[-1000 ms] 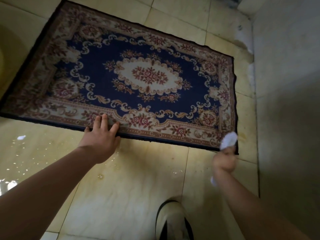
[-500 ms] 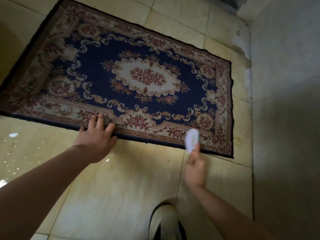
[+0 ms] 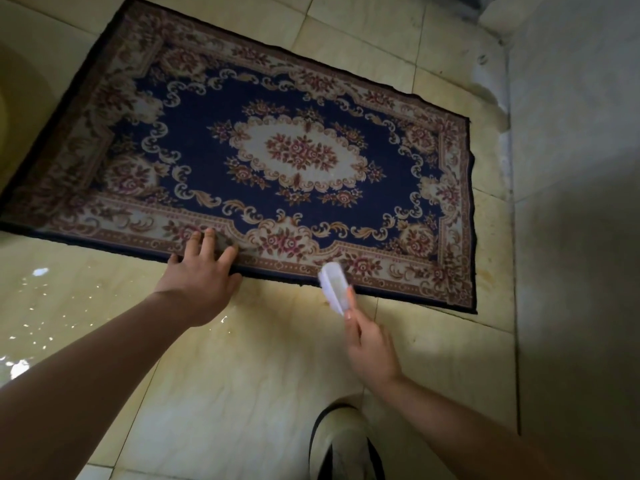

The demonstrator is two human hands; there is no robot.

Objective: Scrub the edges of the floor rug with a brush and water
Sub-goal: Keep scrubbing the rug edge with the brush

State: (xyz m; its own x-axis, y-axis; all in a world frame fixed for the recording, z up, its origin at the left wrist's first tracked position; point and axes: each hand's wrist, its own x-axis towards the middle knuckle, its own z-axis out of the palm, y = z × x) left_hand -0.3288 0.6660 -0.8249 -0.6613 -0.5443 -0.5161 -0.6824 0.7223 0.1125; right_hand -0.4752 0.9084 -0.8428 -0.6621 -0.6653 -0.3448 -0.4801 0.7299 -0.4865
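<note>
A dark blue floor rug (image 3: 287, 98) with a cream and red floral border lies flat on the wet tiled floor. My left hand (image 3: 201, 271) presses on its near edge with straight, spread fingers, left of the middle. My right hand (image 3: 369, 344) grips the handle of a white brush (image 3: 332, 284). The brush head lies on the rug's near edge, right of the middle, a little to the right of my left hand.
A grey wall (image 3: 575, 168) runs close along the rug's right side. Water glistens on the cream floor tiles (image 3: 242, 375) at the left. My foot in a light shoe (image 3: 341, 441) stands on the tiles below my right hand.
My right hand has carried the brush leftward along the near edge, from the rug's near right corner to right of the middle. My left hand has stayed pressed on the edge.
</note>
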